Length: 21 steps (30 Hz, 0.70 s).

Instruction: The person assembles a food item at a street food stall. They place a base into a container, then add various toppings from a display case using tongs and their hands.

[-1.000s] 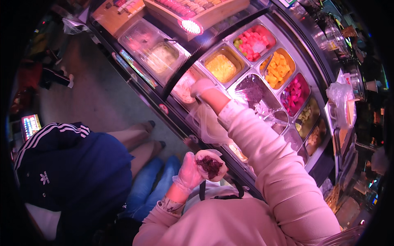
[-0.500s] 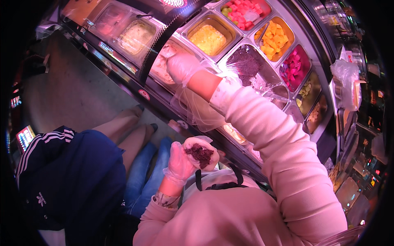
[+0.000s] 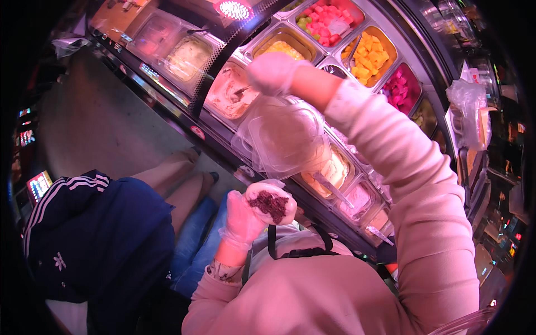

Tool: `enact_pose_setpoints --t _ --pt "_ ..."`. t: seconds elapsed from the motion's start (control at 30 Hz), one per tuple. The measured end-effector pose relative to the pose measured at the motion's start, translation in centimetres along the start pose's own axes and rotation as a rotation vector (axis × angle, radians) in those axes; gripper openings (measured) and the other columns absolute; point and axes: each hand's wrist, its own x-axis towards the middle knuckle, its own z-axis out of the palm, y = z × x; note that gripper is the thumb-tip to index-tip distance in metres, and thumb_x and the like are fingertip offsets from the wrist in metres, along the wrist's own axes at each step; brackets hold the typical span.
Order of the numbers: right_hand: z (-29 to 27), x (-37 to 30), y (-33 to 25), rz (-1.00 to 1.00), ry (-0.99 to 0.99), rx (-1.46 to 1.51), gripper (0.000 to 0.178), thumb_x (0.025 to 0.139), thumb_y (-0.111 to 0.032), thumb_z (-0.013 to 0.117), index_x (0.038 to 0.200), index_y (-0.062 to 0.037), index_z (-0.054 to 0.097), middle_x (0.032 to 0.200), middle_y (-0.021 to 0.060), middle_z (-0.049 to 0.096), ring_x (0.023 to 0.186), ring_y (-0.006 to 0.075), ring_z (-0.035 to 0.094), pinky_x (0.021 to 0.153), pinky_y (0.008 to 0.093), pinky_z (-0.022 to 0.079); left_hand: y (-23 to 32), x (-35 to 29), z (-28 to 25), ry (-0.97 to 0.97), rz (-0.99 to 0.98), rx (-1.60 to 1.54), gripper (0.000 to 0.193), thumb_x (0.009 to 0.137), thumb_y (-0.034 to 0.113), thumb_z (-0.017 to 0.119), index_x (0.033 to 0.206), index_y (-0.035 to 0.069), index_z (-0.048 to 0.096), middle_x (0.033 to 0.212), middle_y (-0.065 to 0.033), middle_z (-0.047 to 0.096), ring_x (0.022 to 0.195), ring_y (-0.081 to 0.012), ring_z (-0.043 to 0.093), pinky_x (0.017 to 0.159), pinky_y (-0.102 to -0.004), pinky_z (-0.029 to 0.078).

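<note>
My left hand, in a clear glove, is closed around a round white piece of dough with a clump of dark purple filling on it. Above the food tubs is my gloved right hand, its fingers curled and turned away from view. Whatever it may hold is hidden. Beside it lies a tub of pale pink cream with a scooped, streaked surface. A tub of yellow filling is partly covered by the hand. Clear plastic lids are stacked just below the right wrist.
Tubs of pink cubes, orange-yellow cubes and magenta cubes stand at the far right. Nearer are tubs of cream with spatulas. A perforated dark bar crosses the counter. A person in dark blue is at left.
My right hand has drawn back from the pink cream tub, moving right and slightly up. The cream and nearer tubs now show more. My left hand holds the filled dough almost unmoved.
</note>
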Motion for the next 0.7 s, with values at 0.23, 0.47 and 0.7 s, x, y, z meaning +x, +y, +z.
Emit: enact_pose_setpoints --t 0.23,0.47,0.7 --pt "-0.9 -14.4 3.6 -0.363 0.414 0.399 0.025 0.095 -0.017 0.067 0.113 -0.0027 0.077 0.084 0.0076 0.068 0.065 0.0140 0.058 0.058 0.0309 0.050 3.2 5.1 1.6 0.098 0.268 -0.147 0.086 0.096 0.073 0.056 0.137 -0.002 0.059 0.136 -0.0197 0.063 0.128 -0.0376 0.060 0.112 -0.0557 0.047" --pt "2.7 -25.6 -10.5 0.325 0.560 0.067 0.051 0.090 -0.009 0.070 0.140 -0.0100 0.067 0.073 0.0083 0.063 0.060 0.0191 0.066 0.055 0.0349 0.052 3.3 9.0 8.7 0.063 0.267 -0.096 0.090 0.100 0.077 0.043 0.147 0.001 0.049 0.146 -0.0165 0.058 0.135 -0.0332 0.056 0.118 -0.0499 0.043" --pt "8.4 -28.8 -17.5 0.297 0.800 -0.061 0.061 0.084 -0.011 0.068 0.144 -0.0040 0.059 0.074 0.0067 0.054 0.052 0.0200 0.058 0.043 0.0369 0.043 -0.4 8.3 13.2 -0.082 0.324 -0.035 0.102 0.097 0.082 0.043 0.159 0.002 0.036 0.159 -0.0180 0.046 0.146 -0.0355 0.046 0.123 -0.0530 0.035"
